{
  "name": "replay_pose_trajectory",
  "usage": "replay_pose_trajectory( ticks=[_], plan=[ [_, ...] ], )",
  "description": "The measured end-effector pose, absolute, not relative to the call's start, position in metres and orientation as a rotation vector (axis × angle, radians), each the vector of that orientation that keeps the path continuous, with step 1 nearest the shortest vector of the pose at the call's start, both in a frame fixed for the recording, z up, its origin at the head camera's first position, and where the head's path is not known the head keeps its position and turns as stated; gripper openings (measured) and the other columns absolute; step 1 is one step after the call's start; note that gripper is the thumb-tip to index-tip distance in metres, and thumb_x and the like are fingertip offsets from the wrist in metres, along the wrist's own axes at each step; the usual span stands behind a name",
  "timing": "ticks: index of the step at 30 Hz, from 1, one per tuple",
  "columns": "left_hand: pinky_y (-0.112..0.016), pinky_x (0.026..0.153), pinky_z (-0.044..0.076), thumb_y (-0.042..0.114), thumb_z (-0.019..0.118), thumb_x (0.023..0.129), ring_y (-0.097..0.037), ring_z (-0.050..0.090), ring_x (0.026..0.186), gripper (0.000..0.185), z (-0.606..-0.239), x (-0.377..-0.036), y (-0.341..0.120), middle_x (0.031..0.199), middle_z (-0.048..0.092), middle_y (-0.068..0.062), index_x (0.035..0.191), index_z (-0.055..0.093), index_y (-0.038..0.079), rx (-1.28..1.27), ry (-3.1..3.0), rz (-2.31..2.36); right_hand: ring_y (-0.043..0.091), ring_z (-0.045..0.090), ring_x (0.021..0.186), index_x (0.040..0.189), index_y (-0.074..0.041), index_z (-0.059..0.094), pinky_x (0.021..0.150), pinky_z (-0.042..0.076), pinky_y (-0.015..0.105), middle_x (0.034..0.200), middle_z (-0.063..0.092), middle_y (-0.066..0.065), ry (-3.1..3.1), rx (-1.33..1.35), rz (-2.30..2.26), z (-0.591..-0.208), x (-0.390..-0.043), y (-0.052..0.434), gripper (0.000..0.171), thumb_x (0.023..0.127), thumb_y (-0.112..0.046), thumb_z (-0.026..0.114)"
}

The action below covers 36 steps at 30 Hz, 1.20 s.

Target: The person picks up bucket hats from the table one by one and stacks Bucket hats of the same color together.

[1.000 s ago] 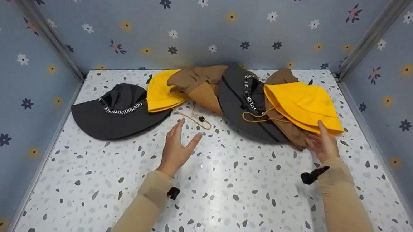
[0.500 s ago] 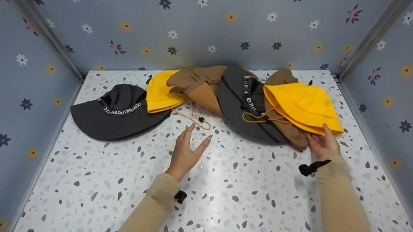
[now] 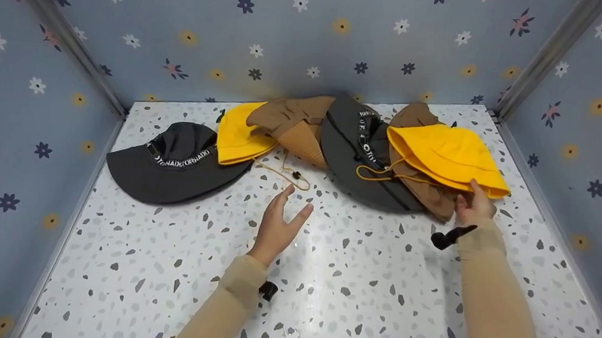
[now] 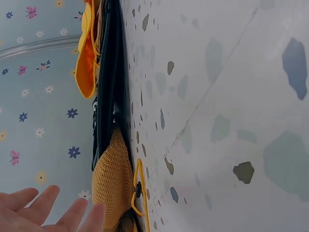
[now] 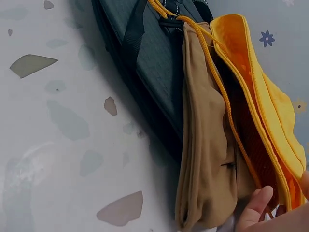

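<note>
In the head view my right hand (image 3: 476, 207) pinches the front brim of the yellow bucket hat (image 3: 448, 154) at the right end of a row of hats. The right wrist view shows that yellow brim (image 5: 270, 159) between thumb and fingers. Under it lies a brown hat (image 3: 435, 200), overlapping a dark grey wide-brimmed hat (image 3: 346, 156). My left hand (image 3: 276, 230) hovers over the table with fingers spread, holding nothing. Nearest to it is a yellow cord (image 3: 300, 182) with a black toggle. In the left wrist view, its fingertips (image 4: 96, 217) appear beside the tan mesh (image 4: 113, 179).
Further left, a brown hat with tan mesh (image 3: 302, 143) leans on another yellow hat (image 3: 240, 136). A second dark grey hat (image 3: 175, 182) with white lettering lies at the left end. Patterned panels (image 3: 309, 33) enclose the speckled white table (image 3: 346, 276) at back and sides.
My left hand has moved to the right over the table. My right hand has shifted slightly at the yellow hat's brim, its fingers now curled under it. The hats have barely moved.
</note>
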<state>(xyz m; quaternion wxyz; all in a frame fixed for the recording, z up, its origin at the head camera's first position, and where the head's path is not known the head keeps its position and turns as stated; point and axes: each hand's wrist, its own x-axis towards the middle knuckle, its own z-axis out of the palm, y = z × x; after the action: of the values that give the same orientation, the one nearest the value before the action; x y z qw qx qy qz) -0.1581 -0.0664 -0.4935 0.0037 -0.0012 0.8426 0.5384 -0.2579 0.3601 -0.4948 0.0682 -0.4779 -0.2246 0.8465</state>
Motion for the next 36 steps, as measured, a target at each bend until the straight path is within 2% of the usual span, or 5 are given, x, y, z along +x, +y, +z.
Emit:
replay_pose_trajectory(
  ticks=[4, 10, 18, 25, 36],
  plan=[
    [-0.050, 0.117, 0.033, 0.048, 0.062, 0.094, -0.031, 0.036, 0.144, 0.074, -0.495, -0.158, -0.064, 0.156, 0.040, -0.008, 0.153, 0.036, 0.012, 0.017, 2.580, 1.740, 0.007, 0.051, 0.107, 0.133, -0.028, 0.046, 0.090, 0.055, 0.023, 0.121, 0.050, -0.011, -0.563, -1.352, 2.563, -0.493, -0.260, 0.358, 0.059, 0.088, 0.000, 0.070],
    [-0.052, 0.112, 0.039, 0.046, 0.062, 0.095, -0.032, 0.041, 0.141, 0.074, -0.498, -0.158, -0.063, 0.154, 0.042, -0.009, 0.154, 0.034, 0.010, 0.024, 2.500, 1.797, 0.008, 0.036, 0.141, 0.152, -0.035, 0.029, 0.118, 0.030, 0.030, 0.153, 0.034, -0.012, -0.242, -1.104, 2.742, -0.493, -0.264, 0.352, 0.067, 0.100, 0.003, 0.046],
    [-0.046, 0.107, 0.046, 0.038, 0.058, 0.099, -0.030, 0.050, 0.134, 0.066, -0.494, -0.159, -0.064, 0.151, 0.046, -0.010, 0.154, 0.033, 0.011, 0.016, 2.276, 1.968, 0.010, 0.029, 0.146, 0.155, -0.041, 0.014, 0.117, 0.030, 0.033, 0.162, 0.018, -0.007, -0.301, -1.042, 2.796, -0.493, -0.266, 0.345, 0.072, 0.102, 0.003, 0.038],
    [-0.042, 0.101, 0.052, 0.031, 0.052, 0.103, -0.036, 0.050, 0.134, 0.061, -0.487, -0.160, -0.058, 0.149, 0.045, -0.020, 0.153, 0.032, 0.003, -0.001, 2.035, 2.129, 0.018, 0.037, 0.142, 0.151, -0.059, 0.010, 0.111, 0.036, 0.044, 0.161, 0.023, -0.010, -0.406, -0.898, 2.711, -0.491, -0.260, 0.339, 0.102, 0.093, 0.022, 0.030],
    [-0.042, 0.100, 0.053, 0.028, 0.050, 0.104, -0.037, 0.050, 0.133, 0.057, -0.487, -0.161, -0.057, 0.149, 0.044, -0.020, 0.153, 0.033, 0.004, 0.016, 1.985, 2.147, 0.027, 0.049, 0.129, 0.146, -0.043, 0.034, 0.091, 0.055, 0.048, 0.152, 0.035, -0.003, -0.486, -0.818, 2.652, -0.473, -0.258, 0.321, 0.086, 0.092, 0.023, 0.033]
  ],
)
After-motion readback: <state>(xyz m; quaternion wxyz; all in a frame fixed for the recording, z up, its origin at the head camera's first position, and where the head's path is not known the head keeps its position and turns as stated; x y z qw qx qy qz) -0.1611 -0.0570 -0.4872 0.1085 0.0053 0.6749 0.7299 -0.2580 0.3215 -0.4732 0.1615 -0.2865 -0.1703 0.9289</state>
